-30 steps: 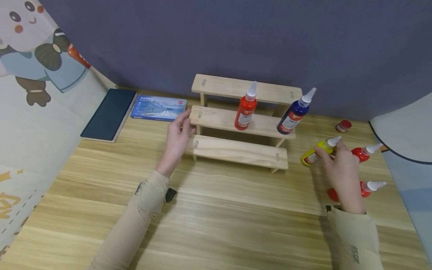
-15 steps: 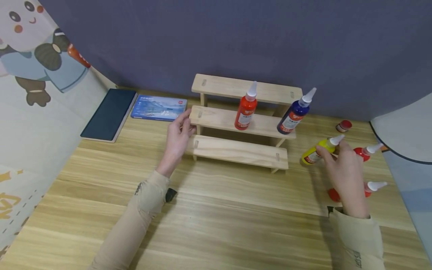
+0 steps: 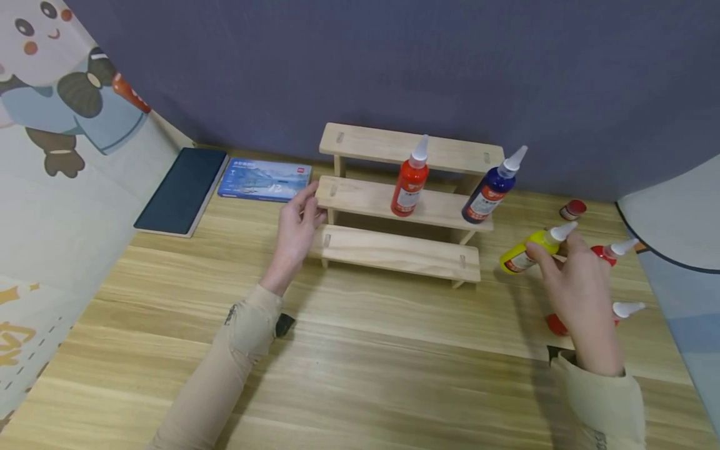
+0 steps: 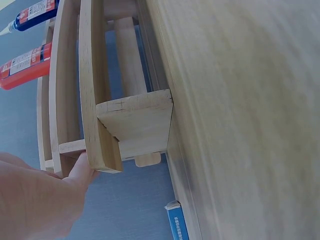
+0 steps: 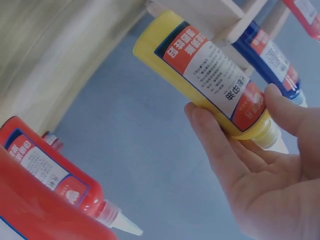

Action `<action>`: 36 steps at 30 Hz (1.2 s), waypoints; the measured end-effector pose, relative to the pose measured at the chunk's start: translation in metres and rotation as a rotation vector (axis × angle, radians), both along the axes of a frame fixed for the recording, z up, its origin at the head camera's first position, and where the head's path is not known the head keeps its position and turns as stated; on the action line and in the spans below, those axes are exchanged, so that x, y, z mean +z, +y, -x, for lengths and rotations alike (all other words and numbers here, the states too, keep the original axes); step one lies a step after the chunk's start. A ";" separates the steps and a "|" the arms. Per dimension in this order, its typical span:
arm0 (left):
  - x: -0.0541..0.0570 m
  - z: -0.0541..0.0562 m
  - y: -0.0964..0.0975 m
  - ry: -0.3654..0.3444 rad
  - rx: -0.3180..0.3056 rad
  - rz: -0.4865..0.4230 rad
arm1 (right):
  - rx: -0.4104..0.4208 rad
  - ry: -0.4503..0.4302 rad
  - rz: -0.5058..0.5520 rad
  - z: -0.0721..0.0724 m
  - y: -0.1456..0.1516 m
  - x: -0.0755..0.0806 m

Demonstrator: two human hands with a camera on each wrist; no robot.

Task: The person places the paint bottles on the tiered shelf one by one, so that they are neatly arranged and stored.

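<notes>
At the left side of a three-step wooden display rack (image 3: 399, 251), my left hand (image 3: 296, 228) grips the end of the middle step, thumb against the wood in the left wrist view. My right hand (image 3: 582, 284) pinches a yellow ink bottle (image 3: 524, 255) near its neck, between thumb and fingers. The bottle has a white pointed cap and stands right of the rack; whether its base touches the table cannot be told. On the middle step stand a red ink bottle (image 3: 409, 190) and a dark blue ink bottle (image 3: 488, 199), both upright.
Two more red bottles, one upper (image 3: 603, 254) and one lower (image 3: 557, 325), are partly behind my right hand. A small red-lidded jar (image 3: 572, 210) sits at the back right. A dark notebook (image 3: 181, 190) and a blue flat box (image 3: 264, 180) lie left of the rack.
The yellow bottle has shifted very slightly in the right hand's grip, its cap upward and right, then its body a little left. The right wrist has moved rightward and down. The left hand stays put.
</notes>
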State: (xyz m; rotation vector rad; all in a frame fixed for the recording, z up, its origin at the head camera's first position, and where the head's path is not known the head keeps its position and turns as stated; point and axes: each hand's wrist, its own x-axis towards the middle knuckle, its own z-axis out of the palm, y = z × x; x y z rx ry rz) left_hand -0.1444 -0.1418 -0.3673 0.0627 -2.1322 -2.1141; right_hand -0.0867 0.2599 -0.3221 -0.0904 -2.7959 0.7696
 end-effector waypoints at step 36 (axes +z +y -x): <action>-0.002 0.001 0.000 0.009 -0.001 -0.001 | 0.132 0.099 0.003 -0.022 -0.030 0.022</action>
